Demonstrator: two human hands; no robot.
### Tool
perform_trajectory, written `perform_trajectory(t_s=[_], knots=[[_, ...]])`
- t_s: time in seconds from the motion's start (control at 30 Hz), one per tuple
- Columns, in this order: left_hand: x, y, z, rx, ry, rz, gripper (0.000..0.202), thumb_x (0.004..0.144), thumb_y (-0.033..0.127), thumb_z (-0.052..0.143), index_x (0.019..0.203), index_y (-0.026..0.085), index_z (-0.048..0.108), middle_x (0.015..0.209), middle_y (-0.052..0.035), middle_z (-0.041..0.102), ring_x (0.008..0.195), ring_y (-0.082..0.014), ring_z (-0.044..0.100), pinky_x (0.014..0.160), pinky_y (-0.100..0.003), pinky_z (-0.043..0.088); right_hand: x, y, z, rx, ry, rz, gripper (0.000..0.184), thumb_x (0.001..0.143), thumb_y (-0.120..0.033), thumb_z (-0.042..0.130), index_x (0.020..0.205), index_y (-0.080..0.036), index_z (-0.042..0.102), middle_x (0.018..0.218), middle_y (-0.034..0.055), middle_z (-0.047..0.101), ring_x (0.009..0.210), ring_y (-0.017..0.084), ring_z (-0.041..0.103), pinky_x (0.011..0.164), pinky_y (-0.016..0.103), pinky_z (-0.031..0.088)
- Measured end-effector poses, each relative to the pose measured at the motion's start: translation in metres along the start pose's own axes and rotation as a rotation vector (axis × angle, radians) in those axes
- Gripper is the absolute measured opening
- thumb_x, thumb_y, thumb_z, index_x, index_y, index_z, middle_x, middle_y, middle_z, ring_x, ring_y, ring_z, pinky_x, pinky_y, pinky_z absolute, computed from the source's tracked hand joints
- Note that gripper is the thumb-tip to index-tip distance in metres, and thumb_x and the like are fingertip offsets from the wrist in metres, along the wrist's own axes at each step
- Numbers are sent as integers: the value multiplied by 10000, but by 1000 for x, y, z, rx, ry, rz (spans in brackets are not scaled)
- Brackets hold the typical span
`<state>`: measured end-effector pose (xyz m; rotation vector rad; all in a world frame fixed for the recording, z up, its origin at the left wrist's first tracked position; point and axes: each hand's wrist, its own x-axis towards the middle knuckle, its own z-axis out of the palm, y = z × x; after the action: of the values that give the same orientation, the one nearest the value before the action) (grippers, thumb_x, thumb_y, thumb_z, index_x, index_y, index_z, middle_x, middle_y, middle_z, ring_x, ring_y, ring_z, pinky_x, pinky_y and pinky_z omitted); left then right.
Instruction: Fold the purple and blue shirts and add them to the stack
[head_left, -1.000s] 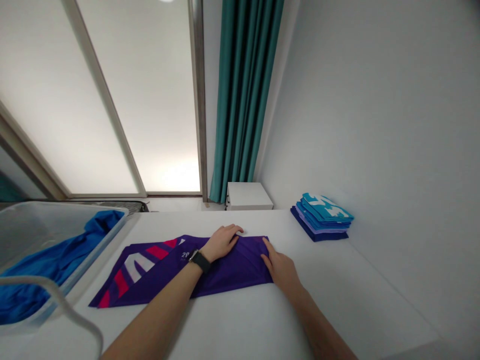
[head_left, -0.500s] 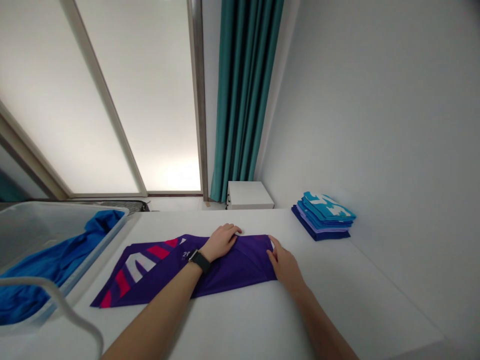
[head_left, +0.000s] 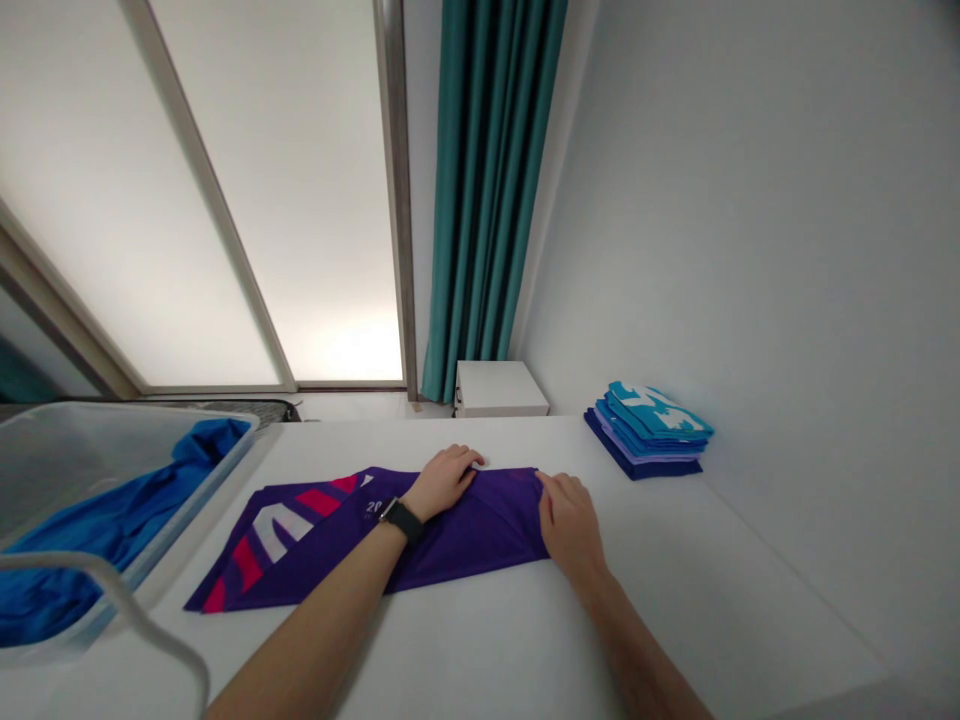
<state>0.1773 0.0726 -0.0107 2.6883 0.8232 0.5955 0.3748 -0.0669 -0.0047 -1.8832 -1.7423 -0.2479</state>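
A purple shirt (head_left: 480,530), folded into a long strip with pink and white print towards its left end, lies on the white table. Across its far edge rests my left hand (head_left: 442,480), fingers stretched out and pressing on the fabric; that wrist wears a dark watch. At the shirt's right end is my right hand (head_left: 571,520), its fingers drawn together on the cloth's edge. The thumb's exact hold is partly hidden.
To the left a translucent plastic tub (head_left: 247,440) with a pale handle (head_left: 135,620) holds blue fabric (head_left: 112,530). A stack of folded clothes (head_left: 649,430) sits at the right by the wall. Behind the table stands a white cabinet (head_left: 501,388).
My right thumb and fingers have closed together at the shirt's right edge, where they were spread before. My left hand has stayed in place on the fabric.
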Motion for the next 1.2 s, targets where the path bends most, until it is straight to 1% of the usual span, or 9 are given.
perform_trajectory(t_s=[0.07, 0.13, 0.27, 0.5, 0.7, 0.83, 1.0, 1.1, 1.2], knots=[[0, 0, 0, -3, -2, 0, 242, 886, 119, 474, 1078, 202, 597, 1012, -59, 634, 988, -208, 562, 907, -351, 448, -3, -20, 1, -3, -89, -118, 422, 944, -182, 308, 1227, -122, 615, 1059, 147, 653, 1013, 254, 562, 930, 419, 436], [0, 0, 1, -3, -1, -9, 243, 888, 126, 473, 1079, 209, 599, 1023, -58, 634, 997, -208, 562, 916, -355, 447, -7, -35, 4, -8, -168, -207, 446, 958, -217, 318, 1333, -131, 543, 1251, 149, 607, 1178, 261, 511, 1043, 448, 371], [0, 1, 1, 6, -1, -13, 244, 895, 135, 464, 1081, 213, 600, 1029, -61, 636, 1002, -209, 563, 922, -359, 445, -15, -42, 13, -39, -334, -267, 528, 993, -352, 296, 1461, -124, 383, 1489, 123, 419, 1396, 245, 322, 1168, 466, 208], [0, 0, -4, 61, 19, -48, 218, 921, 176, 462, 1092, 203, 594, 1026, -63, 653, 984, -213, 593, 885, -353, 447, -17, -35, 16, -39, -410, -257, 570, 994, -394, 278, 1480, -100, 337, 1538, 121, 318, 1436, 240, 247, 1183, 454, 177], [-10, -8, -27, 68, 45, -201, 267, 943, 226, 420, 1157, 209, 578, 982, -54, 675, 962, -217, 614, 882, -368, 442, -17, -34, 18, -46, -407, -264, 573, 987, -390, 305, 1478, -97, 341, 1534, 132, 319, 1431, 249, 262, 1180, 464, 193], [-32, -19, -49, 121, 57, -263, 260, 933, 216, 423, 1122, 208, 602, 1007, -58, 675, 988, -222, 604, 888, -370, 431, -16, -33, 19, -55, -425, -268, 581, 988, -407, 294, 1478, -99, 344, 1534, 122, 322, 1430, 247, 263, 1181, 460, 192], [-77, -43, -76, 247, 13, -364, 277, 934, 218, 407, 1101, 201, 628, 1055, -82, 659, 1036, -242, 575, 900, -389, 414, -16, -30, 20, -51, -442, -255, 586, 989, -426, 286, 1483, -115, 335, 1542, 111, 301, 1435, 240, 250, 1179, 460, 193], [-101, -55, -86, 311, -9, -481, 289, 943, 256, 402, 1083, 200, 648, 1044, -91, 644, 1034, -257, 566, 878, -395, 419, -16, -29, 22, -43, -448, -249, 591, 989, -446, 279, 1481, -124, 343, 1543, 106, 298, 1433, 242, 255, 1178, 465, 195], [-115, -59, -87, 320, 8, -549, 297, 948, 311, 404, 1062, 210, 659, 1035, -89, 638, 1032, -268, 559, 864, -405, 420, -16, -27, 24, -50, -459, -245, 592, 990, -446, 270, 1484, -126, 332, 1543, 100, 295, 1435, 241, 251, 1177, 475, 192]])
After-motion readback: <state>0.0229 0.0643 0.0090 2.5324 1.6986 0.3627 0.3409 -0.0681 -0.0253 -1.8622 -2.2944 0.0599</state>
